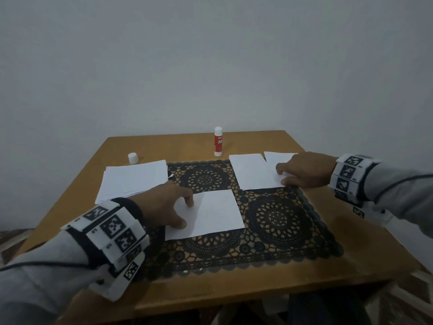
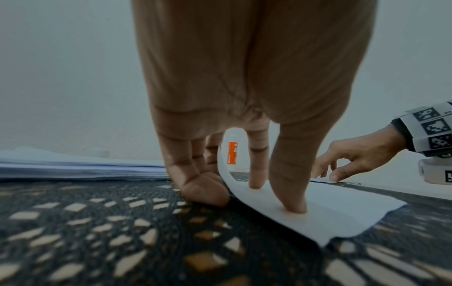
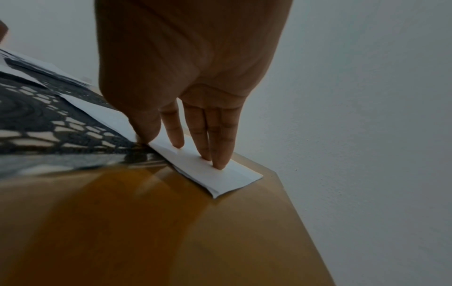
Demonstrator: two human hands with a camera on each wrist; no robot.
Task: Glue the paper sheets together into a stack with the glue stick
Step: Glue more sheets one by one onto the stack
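1. While the left hand point(image 1: 164, 202) rests fingertips and thumb on the single sheet point(image 1: 210, 213) at the middle of the lace mat point(image 1: 281, 221), its fingers point(image 2: 291, 193) are fairly straight, pressing down and not curled round anything; that sheet's edge nearest the palm lifts a little in the left wrist view.
2. The right hand point(image 1: 304, 171) presses near-straight fingers point(image 3: 221, 154) on the overlapping sheets point(image 1: 253, 172) by the right far corner of the surface point(image 1: 351, 242), the thumb at their near edge; nothing is gripped.
3. The glue stick point(image 1: 218, 141) stands upright at the far edge of the surface, its long axis vertical, beyond and between both hands. Its loose cap point(image 1: 133, 158) sits toward the far left, behind the thick paper pile point(image 1: 133, 179).
4. Judged from this, the right hand lies somewhat nearer the stick, so it would probably reach for it, moving left and away, while the left pins the centre sheet.
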